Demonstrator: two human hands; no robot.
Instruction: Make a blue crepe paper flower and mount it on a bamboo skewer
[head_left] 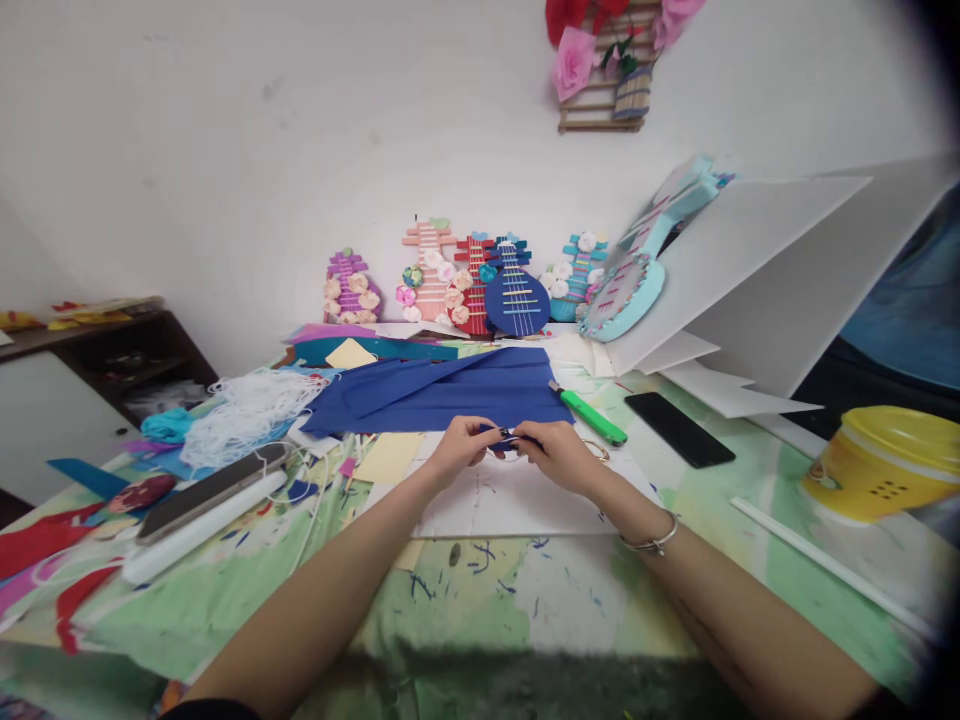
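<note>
Head view: both hands up on one small dark-blue piece (pixel 507 436), centre of the table, over a white sheet (pixel 495 510). Left hand (pixel 469 442): thumb and fingers pinched on the piece's left end. Right hand (pixel 553 450): same pinch on its right end, fingertips close together. Fingers cover most of the piece, so can't tell its exact shape.

Clutter check. Stacked blue sheets (pixel 442 390) sit directly beyond the hands. Green utility knife (pixel 592 417) lies at their right end, slanting down toward the right hand. Gold-coloured loop (pixel 598 450) just beside that hand, partly hidden by it. Black phone (pixel 679 428) farther right, then yellow bucket (pixel 885 470) with lid on; long white strip (pixel 825 560) lies in front of the bucket, slanting to the table edge. Big white boards (pixel 739 270) lean at back right, next to a light-blue lute model (pixel 626 295).

Left side is busiest: white cord tangle (pixel 247 415), dark slab-shaped device (pixel 210 490) against a white bar (pixel 206 527), loose cord running toward the cream paper (pixel 386 458) near the left hand. Blue lute model (pixel 517 300) stands by the wall in a row of others. Blue scraps scattered on the green tablecloth (pixel 405 630) near side.
</note>
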